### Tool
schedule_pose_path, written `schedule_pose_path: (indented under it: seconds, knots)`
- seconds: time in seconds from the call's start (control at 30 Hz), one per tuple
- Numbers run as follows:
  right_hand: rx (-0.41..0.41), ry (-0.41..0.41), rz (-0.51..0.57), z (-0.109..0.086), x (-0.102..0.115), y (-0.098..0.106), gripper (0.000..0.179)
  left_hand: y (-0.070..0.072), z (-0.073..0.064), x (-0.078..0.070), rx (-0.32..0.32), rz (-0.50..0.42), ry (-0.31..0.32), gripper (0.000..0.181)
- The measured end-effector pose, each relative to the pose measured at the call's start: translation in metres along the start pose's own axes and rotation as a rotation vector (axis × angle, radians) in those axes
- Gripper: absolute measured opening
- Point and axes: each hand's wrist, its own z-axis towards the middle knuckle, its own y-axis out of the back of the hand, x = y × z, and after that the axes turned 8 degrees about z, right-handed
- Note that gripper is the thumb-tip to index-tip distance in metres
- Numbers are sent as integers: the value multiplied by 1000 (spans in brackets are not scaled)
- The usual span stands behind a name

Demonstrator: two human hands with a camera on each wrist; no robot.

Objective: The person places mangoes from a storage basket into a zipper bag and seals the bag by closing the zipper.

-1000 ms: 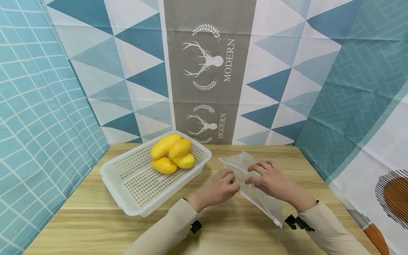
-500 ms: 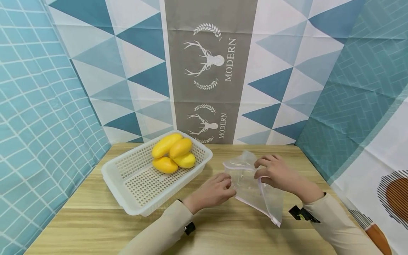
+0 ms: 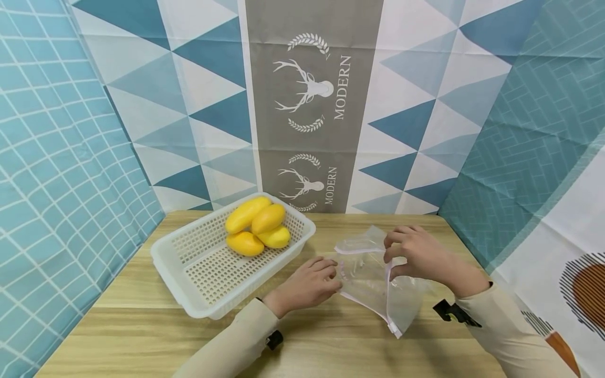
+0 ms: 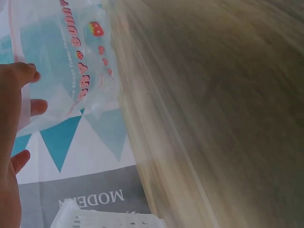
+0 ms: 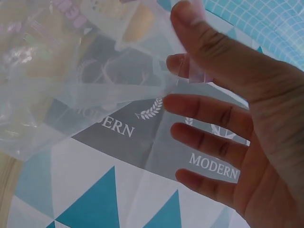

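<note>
Zip bag [image 3: 365, 275]: over worktop [image 3: 350, 352], nearer its right edge.
Left hand [image 3: 306, 286]: fingers pinching one rim.
Right hand [image 3: 419, 257]: fingers pinching the opposite rim, apparently to spread the mouth.
Mangoes [image 3: 267, 220]: in plastic basket [image 3: 212, 283].

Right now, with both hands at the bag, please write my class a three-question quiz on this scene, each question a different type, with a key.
1. How many yellow fruits are visible in the white basket?
2. The right hand pinches: (a) a fruit, (b) the clear bag, (c) the basket's rim.
3. True or false: in the head view, the white basket stands to the right of the clear bag.

Key: 1. Four. 2. b. 3. False; it stands to the left.
</note>
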Motion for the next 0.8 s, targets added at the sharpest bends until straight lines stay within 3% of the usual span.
schedule_pose_path:
  seconds: [0.27, 0.47, 0.63, 0.8]
  knots:
    - [-93, 43, 39, -3, 0, -1, 35, 4, -8, 1, 104, -98, 62, 12]
    - [-163, 67, 54, -7, 1, -6, 40, 6, -11, 2, 134, -135, 111, 16]
    - [-214, 66, 41, -9, 3, -9, 46, 5, -14, 3, 119, -140, 138, 15]
    - [-262, 88, 14, -8, 5, -13, 44, 1, -16, 4, 20, -96, 131, 19]
